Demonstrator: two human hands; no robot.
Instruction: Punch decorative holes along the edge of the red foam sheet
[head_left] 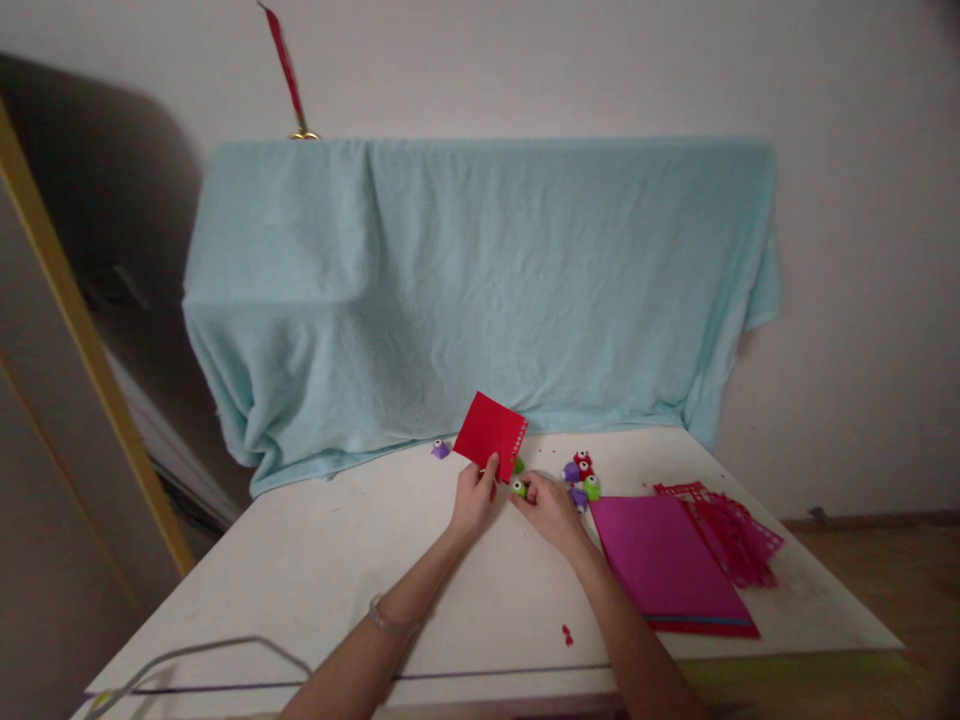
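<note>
Held between the thumb and fingers of my left hand (475, 495) is a square sheet of red paper (486, 432), tilted up over the table. A row of small punched holes runs along its right edge. My right hand (546, 508) is closed around a small green hole punch (518, 487) with a round eye on it, close to the paper's lower right corner. Whether the punch touches the paper I cannot tell. Several more eye-marked punches, purple, red (583, 463) and green (592, 487), lie just right of my right hand. One purple punch (440, 449) stands left of the paper.
Right of my right arm lies a stack of magenta and red sheets (660, 555), with punched red scraps (731, 535) beside it. Small red bits (567, 635) lie near the white table's (315, 570) front edge. A light blue cloth (480, 280) hangs behind; a grey cable (217, 643) curves at front left.
</note>
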